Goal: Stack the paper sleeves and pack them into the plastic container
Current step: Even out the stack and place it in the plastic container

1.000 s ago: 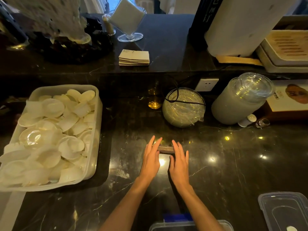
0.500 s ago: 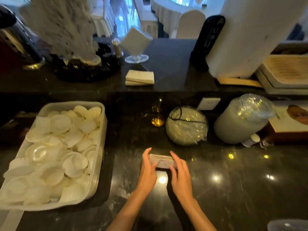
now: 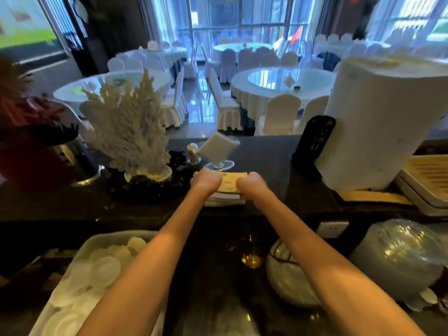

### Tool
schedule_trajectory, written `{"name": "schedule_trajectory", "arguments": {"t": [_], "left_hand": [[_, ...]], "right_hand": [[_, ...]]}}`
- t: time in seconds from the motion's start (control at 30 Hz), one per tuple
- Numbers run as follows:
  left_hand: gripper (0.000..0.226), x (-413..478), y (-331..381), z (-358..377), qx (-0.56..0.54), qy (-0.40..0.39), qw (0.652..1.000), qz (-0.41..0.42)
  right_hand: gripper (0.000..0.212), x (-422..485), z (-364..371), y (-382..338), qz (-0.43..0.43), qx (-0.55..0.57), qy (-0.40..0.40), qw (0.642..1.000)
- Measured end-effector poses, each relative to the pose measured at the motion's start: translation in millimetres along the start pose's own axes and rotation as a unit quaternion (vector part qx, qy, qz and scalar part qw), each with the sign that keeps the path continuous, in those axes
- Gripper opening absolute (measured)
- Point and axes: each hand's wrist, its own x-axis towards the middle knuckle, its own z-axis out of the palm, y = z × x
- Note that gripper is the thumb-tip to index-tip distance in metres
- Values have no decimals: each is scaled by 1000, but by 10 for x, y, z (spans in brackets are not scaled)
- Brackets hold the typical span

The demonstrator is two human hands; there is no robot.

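Both my arms reach out to the raised back ledge of the dark counter. My left hand (image 3: 205, 182) and my right hand (image 3: 252, 185) grip the two ends of a tan bundle of paper sleeves (image 3: 229, 182). The bundle rests on or just above a second stack of paper sleeves (image 3: 225, 200) lying on the ledge; I cannot tell whether they touch. The plastic container for packing is out of view.
A white coral ornament (image 3: 128, 132) stands left of the hands, a tilted napkin holder (image 3: 218, 147) just behind them, and a large white cylinder (image 3: 378, 122) to the right. A tray of white lids (image 3: 97, 242) sits lower left, with wrapped lid stacks (image 3: 402, 253) lower right.
Both hands lifted the sleeve bundle off the lower counter and carried it forward to the stack on the back ledge. The head tilted up, bringing the dining room into view.
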Motion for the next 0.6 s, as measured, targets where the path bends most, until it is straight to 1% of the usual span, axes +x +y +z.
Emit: {"name": "schedule_trajectory", "arguments": {"t": [0.2, 0.27, 0.37, 0.43, 0.53, 0.57, 0.6], "left_hand": [[55, 293, -8, 70, 98, -49, 992, -64], [53, 359, -56, 130, 85, -76, 991, -68], [46, 433, -114, 232, 12, -98, 993, -68], [46, 472, -142, 266, -31, -93, 992, -83], [64, 480, -169, 286, -96, -98, 983, -123], [64, 484, -172, 285, -111, -100, 980, -131], [59, 501, -200, 291, -129, -102, 977, -136]], "right_hand": [[33, 305, 212, -59, 31, -88, 28, 995], [36, 339, 274, -14, 36, -125, 36, 991], [46, 376, 344, 104, 53, -181, 29, 982], [47, 420, 351, 178, 74, -145, 6, 987], [40, 462, 326, 259, 76, -62, -8, 995], [37, 463, 319, 280, 71, -52, -7, 996], [35, 464, 311, 307, 68, -45, -9, 997]]}}
